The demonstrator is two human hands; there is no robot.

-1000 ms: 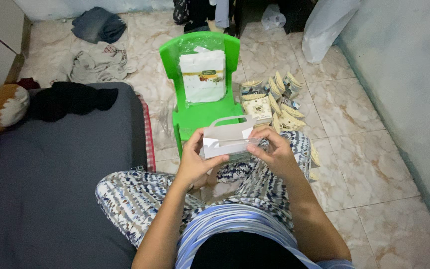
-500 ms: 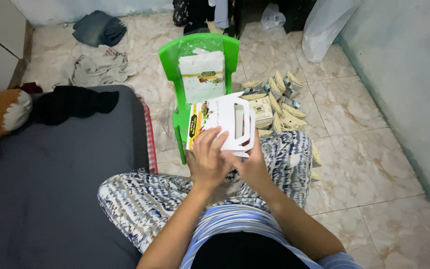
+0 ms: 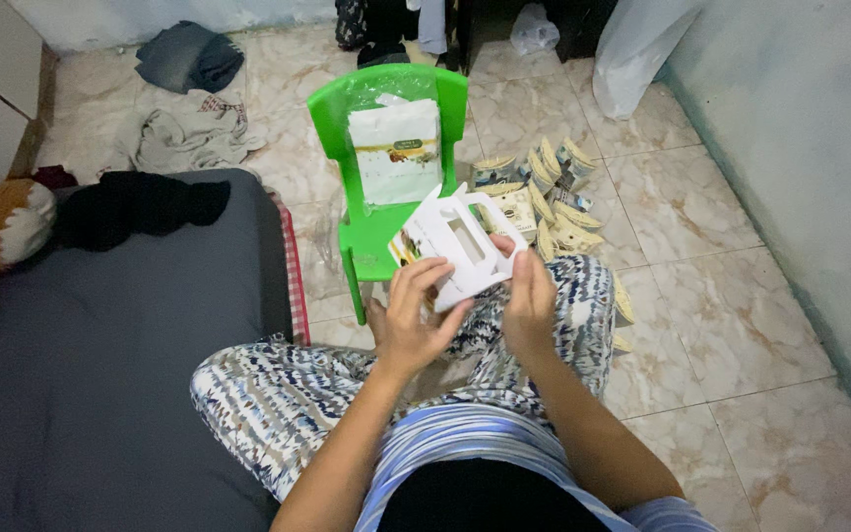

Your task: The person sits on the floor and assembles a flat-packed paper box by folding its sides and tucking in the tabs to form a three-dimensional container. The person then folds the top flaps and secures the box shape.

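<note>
Fingers of the left hand (image 3: 416, 320) and right hand (image 3: 529, 300) are being closed on a white cardboard box (image 3: 457, 244); beyond them, a green chair (image 3: 386, 99) is being faced.

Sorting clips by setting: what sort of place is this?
Probably a bedroom at home: a grey mattress, clothes strewn on the tiled floor, and a small green plastic chair.

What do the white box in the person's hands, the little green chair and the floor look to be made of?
The white box looks like thin printed cardboard: flat panels, cut-out windows, matte white inside, held by the left hand and right hand. The green chair seems moulded plastic: one even colour, slightly glossy, rounded edges. The floor appears to be glazed tile with a marbled beige pattern and straight grout lines.
</note>
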